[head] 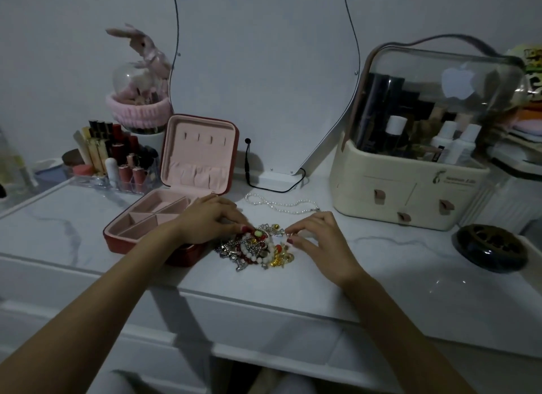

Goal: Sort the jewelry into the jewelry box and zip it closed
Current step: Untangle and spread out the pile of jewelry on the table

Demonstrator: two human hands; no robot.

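Head view, left to right: clear organizer of lipsticks (117, 162) at the far left of the white marble-patterned table (396, 264), pink plush rabbit (143, 49) on a glass dome behind it. Next, red jewelry box (152, 217) lying open, pink-lined lid upright, tray compartments bare, zipper undone. Left hand (209, 220) reaching across the box's right corner, fingers curled down with tips pinching into the left edge of the jewelry pile (256, 247). Pile of tangled chains, white and red beads and gold pieces just beside the box, directly between both hands, resting on the table. Right hand (318, 241) at the pile's right edge, thumb and forefinger pressed together on a small piece there, other fingers bent loosely. Pearl necklace (281, 203) stretched out apart, behind the pile. Cream cosmetic case (410, 194) with clear dome farther right, dark round dish (489, 247) beyond.
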